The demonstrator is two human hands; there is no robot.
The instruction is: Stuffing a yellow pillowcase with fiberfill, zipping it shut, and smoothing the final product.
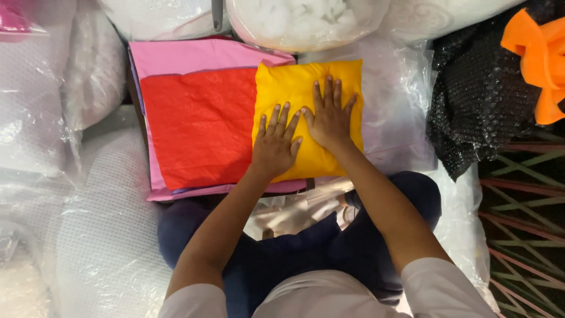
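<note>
A stuffed yellow cushion (294, 88) lies in front of me, partly on a stack of flat fabric pieces. My left hand (275, 144) presses flat on its lower left part with fingers spread. Beside it, my right hand (329, 118) lies flat on the cushion's middle, fingers spread too, thumb touching the left hand's fingertips. Neither hand grips anything. A red fabric piece (200, 126) lies on top of a pink one (188, 56), just left of the cushion.
Clear plastic bags of white stuffing (300, 20) stand behind the cushion. Bubble wrap and plastic sheeting (94, 224) cover the left side. Black netted material (479, 100) and an orange fabric (538, 56) sit at the right. My dark-clothed legs are folded below.
</note>
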